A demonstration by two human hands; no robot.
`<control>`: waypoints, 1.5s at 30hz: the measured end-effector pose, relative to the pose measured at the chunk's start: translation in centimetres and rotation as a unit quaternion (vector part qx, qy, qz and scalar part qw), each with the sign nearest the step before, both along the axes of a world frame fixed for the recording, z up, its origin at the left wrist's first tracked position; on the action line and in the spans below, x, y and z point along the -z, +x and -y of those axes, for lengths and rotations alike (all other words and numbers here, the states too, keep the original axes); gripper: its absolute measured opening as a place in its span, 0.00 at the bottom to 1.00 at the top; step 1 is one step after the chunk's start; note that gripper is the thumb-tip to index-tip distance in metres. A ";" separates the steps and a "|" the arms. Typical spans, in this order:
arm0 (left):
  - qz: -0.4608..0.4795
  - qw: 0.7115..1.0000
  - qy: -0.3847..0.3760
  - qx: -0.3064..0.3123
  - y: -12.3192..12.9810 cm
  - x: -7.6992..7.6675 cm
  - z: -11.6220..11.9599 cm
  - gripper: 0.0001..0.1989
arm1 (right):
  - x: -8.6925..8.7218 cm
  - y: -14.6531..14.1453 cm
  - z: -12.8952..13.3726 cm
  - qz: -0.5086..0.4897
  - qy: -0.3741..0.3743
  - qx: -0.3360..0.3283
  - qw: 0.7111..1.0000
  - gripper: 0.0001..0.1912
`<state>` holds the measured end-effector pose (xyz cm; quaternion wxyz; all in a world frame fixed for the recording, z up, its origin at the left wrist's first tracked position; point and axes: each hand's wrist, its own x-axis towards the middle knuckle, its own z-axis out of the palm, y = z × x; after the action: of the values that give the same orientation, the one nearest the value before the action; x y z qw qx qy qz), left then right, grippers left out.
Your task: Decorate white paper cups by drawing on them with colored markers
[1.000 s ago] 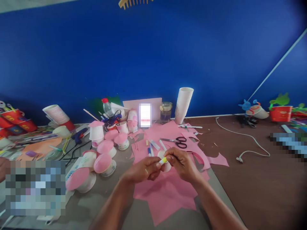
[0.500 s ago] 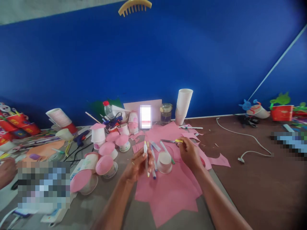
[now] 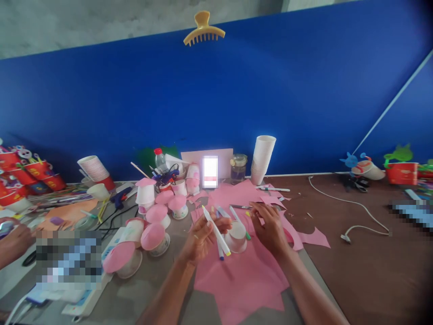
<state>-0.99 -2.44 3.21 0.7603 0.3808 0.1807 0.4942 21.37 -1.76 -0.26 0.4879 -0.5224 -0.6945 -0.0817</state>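
Observation:
In my left hand (image 3: 199,237) is a slim white marker (image 3: 216,231), held tilted, with a yellow tip at its upper end and yellow at its lower end. My right hand (image 3: 268,224) hovers low over pink paper (image 3: 243,280), its fingers bent and apart. Beside its fingertips lie a small yellow piece (image 3: 248,214), perhaps a cap, and a narrow dark blade (image 3: 240,206). An upturned paper cup (image 3: 237,239) stands between my hands, with further markers behind it, partly covered by my left fingers.
Several white cups with pink paper discs (image 3: 154,237) line the left side. A tall cup stack (image 3: 264,158), a glass jar (image 3: 238,168) and a bright phone screen (image 3: 210,171) stand behind. Far left, another person's hand (image 3: 16,246) shows. A white cable (image 3: 348,189) lies at right.
My left hand has turned the marker to a steeper slant, its lower end now further right. My right fingers have come away from the small yellow piece. The view has tipped upward.

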 end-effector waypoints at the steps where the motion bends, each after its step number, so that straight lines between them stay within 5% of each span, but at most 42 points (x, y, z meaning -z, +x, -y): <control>1: 0.004 1.000 -0.003 -0.007 0.0 -0.1 0.0 0.13 | -0.6 -0.6 0.7 -0.007 0.043 -0.032 0.999 0.17; 4: 0.013 1.000 -0.009 -0.023 0.2 -0.1 0.1 0.15 | -2.2 -2.8 2.7 0.023 0.110 -0.133 0.985 0.27; 13: -0.046 0.996 0.018 0.070 1.3 -0.3 1.7 0.18 | -2.5 -5.5 4.3 0.091 0.080 -0.276 0.953 0.35; 16: -0.073 0.994 0.080 0.013 1.3 -0.1 1.4 0.23 | -2.0 -4.8 4.0 0.047 0.119 -0.236 0.963 0.32; 19: -0.166 0.965 0.175 -0.101 0.7 0.8 0.5 0.23 | -1.3 -3.6 3.1 -0.042 0.099 -0.118 0.987 0.27; 25: -0.391 0.891 0.224 -0.048 -0.1 2.9 -1.0 0.49 | 1.4 -2.5 0.5 -0.150 -0.082 0.022 0.985 0.16; 31: -0.493 0.838 0.228 -0.049 1.0 3.6 -0.9 0.50 | 2.4 -3.9 0.6 -0.194 -0.130 -0.013 0.972 0.16; 35: -0.453 0.866 0.207 -0.045 1.2 3.5 -0.8 0.39 | 1.7 -4.1 1.2 -0.253 -0.144 -0.051 0.955 0.19; 40: -0.331 0.937 0.113 -0.012 0.7 2.8 -1.1 0.29 | -0.2 -3.5 2.0 -0.344 -0.040 -0.131 0.929 0.21; 45: -0.271 0.960 0.067 0.000 0.3 2.4 -1.3 0.30 | -2.1 -3.7 2.8 -0.481 -0.058 -0.217 0.847 0.14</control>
<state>-0.73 -1.12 0.82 0.6554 0.5504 0.3467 0.3837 17.64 -4.52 1.89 0.7353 -0.3596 -0.4717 0.3280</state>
